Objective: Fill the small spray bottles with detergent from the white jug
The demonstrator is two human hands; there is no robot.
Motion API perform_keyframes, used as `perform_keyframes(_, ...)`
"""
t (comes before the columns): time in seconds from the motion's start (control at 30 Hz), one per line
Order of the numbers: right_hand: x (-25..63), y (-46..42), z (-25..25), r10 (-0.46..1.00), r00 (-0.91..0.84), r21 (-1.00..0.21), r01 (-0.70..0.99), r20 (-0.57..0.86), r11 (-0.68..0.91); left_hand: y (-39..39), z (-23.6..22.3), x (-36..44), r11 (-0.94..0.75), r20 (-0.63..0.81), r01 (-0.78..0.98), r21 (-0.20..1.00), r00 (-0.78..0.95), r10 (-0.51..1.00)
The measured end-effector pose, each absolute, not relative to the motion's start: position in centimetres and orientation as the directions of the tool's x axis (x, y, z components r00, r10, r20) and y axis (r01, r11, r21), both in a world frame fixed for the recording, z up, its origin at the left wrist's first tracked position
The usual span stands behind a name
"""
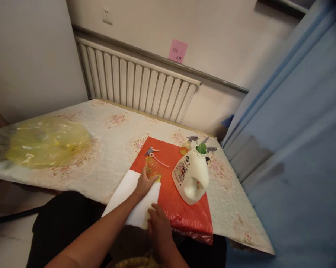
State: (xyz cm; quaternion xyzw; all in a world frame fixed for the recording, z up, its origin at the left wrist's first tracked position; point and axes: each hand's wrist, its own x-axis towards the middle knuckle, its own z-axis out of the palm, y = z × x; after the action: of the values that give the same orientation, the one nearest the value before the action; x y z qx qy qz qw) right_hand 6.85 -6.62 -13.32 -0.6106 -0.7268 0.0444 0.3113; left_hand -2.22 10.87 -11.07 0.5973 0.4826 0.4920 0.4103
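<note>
My left hand (146, 183) is closed around a small clear spray bottle (151, 166) with a yellow-orange tint, over the edge where a white cloth (123, 191) meets a red plastic sheet (181, 214). Just beyond the bottle, its loose trigger sprayer head (151, 151) lies on the red sheet, the dip tube pointing right. My right hand (160, 225) is at the near right edge of the white cloth, fingers curled on it. To the right stands a cream detergent jug (192, 178) with a handle and a green piece (201, 148) in its mouth.
Behind the jug are another spray bottle (185, 146) and a grey sprayer head (211, 149), partly hidden. A yellow plastic bag (49, 143) lies left on the floral tablecloth (106, 141). A radiator (137, 83) runs along the wall; a blue curtain (293, 149) hangs at right.
</note>
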Motion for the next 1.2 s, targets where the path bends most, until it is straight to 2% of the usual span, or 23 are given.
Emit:
perform_keyframes(0.1, 7.9, -7.0, -11.5, 0.924, -0.005, -0.606, 0.754, 0.383, 0.255, 11.0, -10.7, -2.1, -0.188, 0.182, 0.184, 0.965, 0.047, 0.982)
perform_keyframes(0.2, 10.1, -7.2, -8.9, 0.900, 0.177, -0.713, 0.677, 0.398, 0.182, 11.2, -10.4, -1.6, -0.192, 0.184, 0.177, 0.965, 0.064, 0.981)
perform_keyframes(0.3, 13.5, -7.1, -6.4, 0.755, 0.468, -0.761, 0.646, 0.459, 0.062, 11.3, -10.2, -0.7, -0.200, 0.188, 0.173, 0.964, 0.080, 0.979)
perform_keyframes(0.37, 15.9, -6.8, -5.1, 0.629, 0.639, -0.813, 0.582, 0.442, -0.020, 11.4, -10.2, 0.0, -0.208, 0.195, 0.184, 0.961, 0.085, 0.977)
perform_keyframes(0.47, 19.0, -6.2, -3.7, 0.452, 0.795, -0.866, 0.492, 0.405, -0.088, 11.6, -10.6, 0.6, -0.212, 0.193, 0.211, 0.954, 0.108, 0.975)
perform_keyframes(0.53, 20.5, -5.5, -3.4, 0.440, 0.797, -0.858, 0.503, 0.414, -0.105, 11.7, -11.1, 0.8, -0.204, 0.179, 0.224, 0.953, 0.125, 0.976)
perform_keyframes(0.6, 21.5, -4.7, -3.5, 0.502, 0.762, -0.849, 0.519, 0.409, -0.096, 11.6, -11.5, 0.7, -0.206, 0.179, 0.241, 0.949, 0.129, 0.975)
perform_keyframes(0.73, 22.7, -3.0, -4.0, 0.617, 0.717, -0.892, 0.449, 0.325, -0.052, 11.4, -11.9, 0.5, -0.243, 0.209, 0.267, 0.933, 0.148, 0.967)
perform_keyframes(0.9, 22.8, -1.8, -3.9, 0.695, 0.695, -0.936, 0.339, 0.181, -0.095, 11.2, -12.0, 0.4, -0.240, 0.202, 0.271, 0.932, 0.162, 0.966)
perform_keyframes(1.2, 22.5, -0.6, -3.8, 0.650, 0.729, -0.942, 0.331, 0.216, -0.057, 11.0, -12.1, 0.4, -0.281, 0.243, 0.293, 0.914, 0.159, 0.957)
